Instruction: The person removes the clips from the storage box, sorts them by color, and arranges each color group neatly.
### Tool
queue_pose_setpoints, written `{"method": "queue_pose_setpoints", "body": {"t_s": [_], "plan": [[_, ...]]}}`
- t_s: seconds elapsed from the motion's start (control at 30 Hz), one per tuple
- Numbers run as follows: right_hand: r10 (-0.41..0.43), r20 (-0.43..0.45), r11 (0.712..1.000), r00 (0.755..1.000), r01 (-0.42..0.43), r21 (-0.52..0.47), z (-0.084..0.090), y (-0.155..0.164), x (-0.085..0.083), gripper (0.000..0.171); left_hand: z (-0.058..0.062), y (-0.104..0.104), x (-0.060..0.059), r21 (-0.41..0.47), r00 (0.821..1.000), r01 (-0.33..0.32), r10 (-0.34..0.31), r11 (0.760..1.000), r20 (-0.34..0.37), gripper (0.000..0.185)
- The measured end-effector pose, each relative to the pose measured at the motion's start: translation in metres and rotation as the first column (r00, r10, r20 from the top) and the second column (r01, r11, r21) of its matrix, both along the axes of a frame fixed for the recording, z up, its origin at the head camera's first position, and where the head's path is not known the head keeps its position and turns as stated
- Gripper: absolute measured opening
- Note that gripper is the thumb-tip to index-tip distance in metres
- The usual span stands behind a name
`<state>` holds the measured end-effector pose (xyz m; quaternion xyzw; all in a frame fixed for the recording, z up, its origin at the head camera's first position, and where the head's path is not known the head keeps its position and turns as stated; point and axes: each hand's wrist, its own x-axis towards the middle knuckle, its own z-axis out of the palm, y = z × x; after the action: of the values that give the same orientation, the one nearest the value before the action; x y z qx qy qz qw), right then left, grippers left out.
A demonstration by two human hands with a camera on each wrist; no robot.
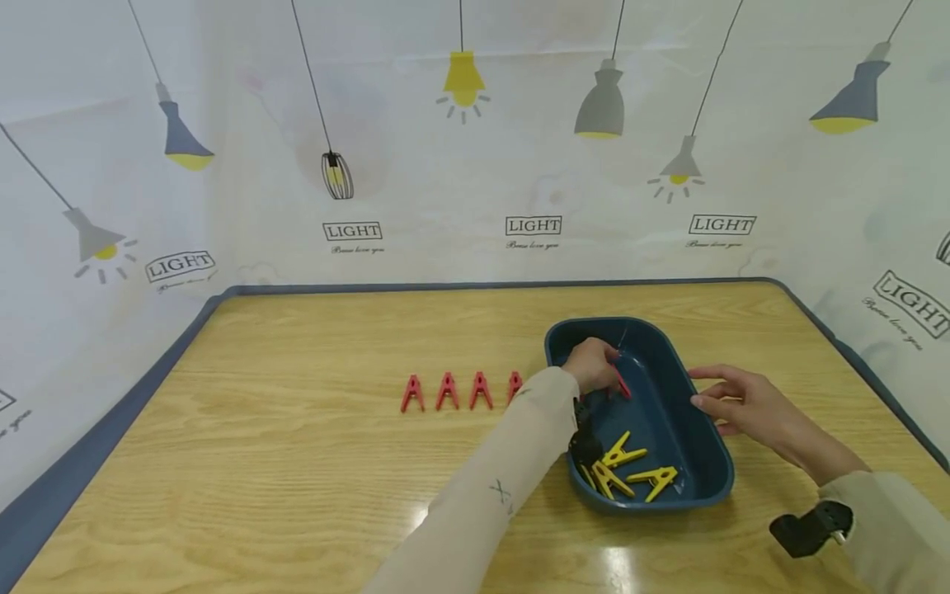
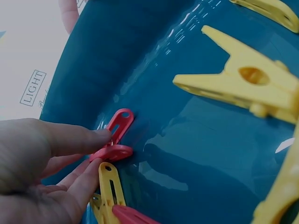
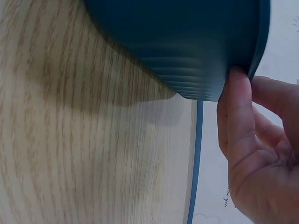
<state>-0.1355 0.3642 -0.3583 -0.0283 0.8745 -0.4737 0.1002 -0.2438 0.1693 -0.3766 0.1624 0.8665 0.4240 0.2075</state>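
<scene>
My left hand (image 1: 591,365) reaches into the dark blue plastic bin (image 1: 731,478). In the left wrist view its thumb and fingers pinch a red clothespin (image 2: 122,125) low by the bin's wall. Right beside the fingertips stand a yellow clothespin (image 2: 111,186) and part of another red clothespin (image 2: 134,216). Several yellow clothespins (image 1: 656,478) lie at the near end of the bin. My right hand (image 1: 757,408) is at the bin's right side, its fairly straight fingers touching the wall just under the rim in the right wrist view.
Left of the bin, several red clothespins (image 1: 448,391) stand in a row on the wooden table (image 1: 297,487); my left sleeve partly covers the rightmost. A white curtain (image 1: 416,165) printed with lamps encloses the table's back and sides.
</scene>
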Motion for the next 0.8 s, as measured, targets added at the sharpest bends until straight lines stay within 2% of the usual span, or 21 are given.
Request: {"method": "queue_pose_setpoints", "body": {"t_s": [0.13,0.43,0.63,0.8], "plan": [[-0.001,0.001,1.000,1.000,0.001,-0.003,0.0001,-0.0002,-0.0001,0.056,0.0012,-0.0011,-0.0004,-0.052,0.999,0.024,-0.026,0.998,-0.044,0.042],[-0.008,0.007,1.000,1.000,0.008,0.004,0.0001,-0.0009,-0.0013,0.056,0.0034,-0.0007,-0.0001,-0.113,0.997,0.051,-0.056,0.992,-0.045,0.036],[-0.012,0.012,1.000,1.000,0.012,0.003,0.0004,-0.0007,-0.0016,0.056,0.0031,0.0006,0.0012,-0.082,0.999,0.045,-0.045,0.996,0.002,0.025],[-0.010,0.016,1.000,1.000,0.010,0.001,-0.0002,-0.0001,-0.0013,0.057,0.0020,0.0018,0.0009,-0.101,0.996,0.092,-0.090,0.991,0.023,0.027]]}}
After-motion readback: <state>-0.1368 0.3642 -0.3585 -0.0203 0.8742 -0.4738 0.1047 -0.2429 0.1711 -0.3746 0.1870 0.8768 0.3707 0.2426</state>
